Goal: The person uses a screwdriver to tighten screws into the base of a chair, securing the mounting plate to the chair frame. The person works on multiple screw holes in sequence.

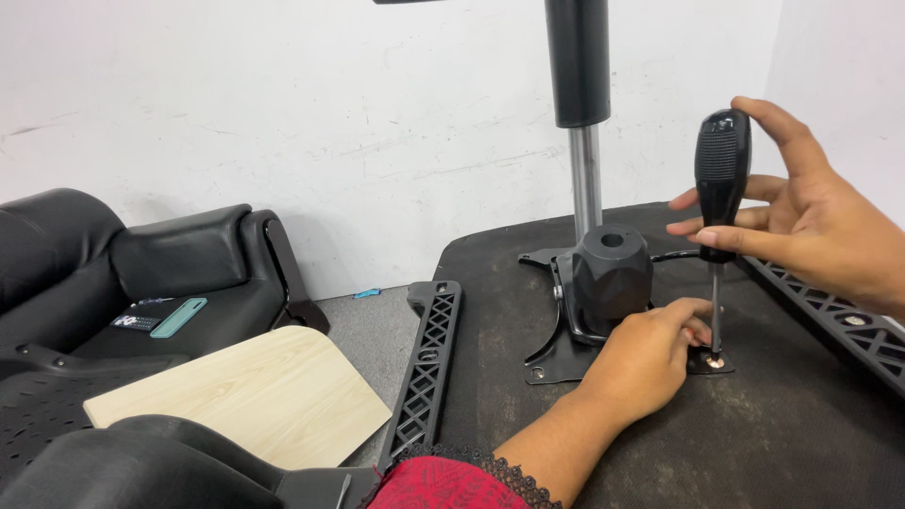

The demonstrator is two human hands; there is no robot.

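Seat underside (773,434) lies flat, black mounting plate (566,353) on it. Right hand (811,221) pinches the upright screwdriver (721,174) handle above the plate's corner; left hand (650,353), fingers curled, steadies its tip on 1 screw (715,360).

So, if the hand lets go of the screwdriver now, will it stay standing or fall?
Probably it falls. The screwdriver stands upright on a thin shaft with a thick black handle on top, so it looks top-heavy. Only the tip sits on the screw. The round handle may then roll on the seat base.
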